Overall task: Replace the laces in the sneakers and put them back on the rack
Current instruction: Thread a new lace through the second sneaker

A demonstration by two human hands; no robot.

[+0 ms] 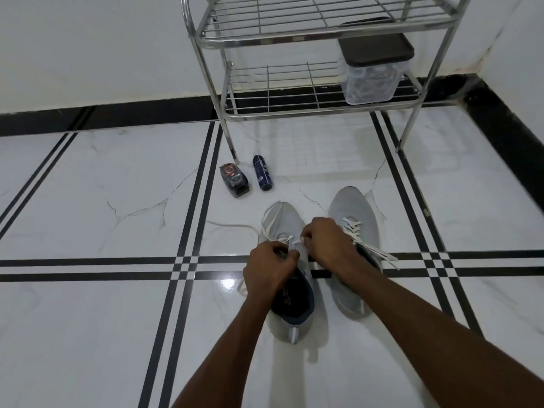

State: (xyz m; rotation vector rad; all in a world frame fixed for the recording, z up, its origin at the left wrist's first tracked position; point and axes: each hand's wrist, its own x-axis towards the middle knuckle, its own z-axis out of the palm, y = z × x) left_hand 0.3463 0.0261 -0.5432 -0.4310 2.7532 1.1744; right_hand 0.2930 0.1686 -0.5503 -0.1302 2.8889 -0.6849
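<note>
Two grey cloth sneakers are sitting side by side on the shiny white floor with black stripes [103, 178], toes pointing at the silver metal wire rack [294, 39]. The left sneaker [290, 293] is showing its dark blue inside, and a white lace [269, 223] is looping over its toe and trailing onto the floor. The right sneaker [353, 213] is wearing crossed white laces. A clear plastic box with a dark lid [372, 69] is sitting on the rack's bottom shelf, holding a tangle I cannot make out. A blue spray can [263, 176] and a small dark bottle [234, 179] are lying near the rack's leg. The left hand [269, 267] and right hand [326, 238] are curling tight, pinching the lace over the left sneaker.
</note>
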